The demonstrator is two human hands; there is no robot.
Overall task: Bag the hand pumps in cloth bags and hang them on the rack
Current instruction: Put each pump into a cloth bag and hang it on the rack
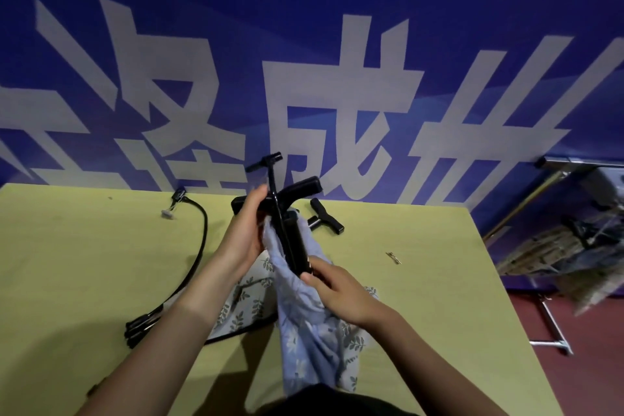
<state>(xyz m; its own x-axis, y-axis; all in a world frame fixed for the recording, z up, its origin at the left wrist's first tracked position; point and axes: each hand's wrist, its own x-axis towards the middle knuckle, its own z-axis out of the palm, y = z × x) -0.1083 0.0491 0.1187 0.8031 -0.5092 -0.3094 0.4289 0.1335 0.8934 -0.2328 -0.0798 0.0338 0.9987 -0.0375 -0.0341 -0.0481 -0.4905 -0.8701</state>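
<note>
Above the yellow desk (422, 280), a black hand pump (292, 243) is being held near-upright, handle topmost, gripped by the left hand (244, 233), its lower end being sheathed in a blue cloth bag (304, 314) clutched by the right hand (337, 290).

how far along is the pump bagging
Done: bagged bundles seem to hang on the rack at right, though blurred. In hand: the left hand and right hand hold a black pump half inside a blue floral bag. Left: another pump lies unbagged on the table.
</note>
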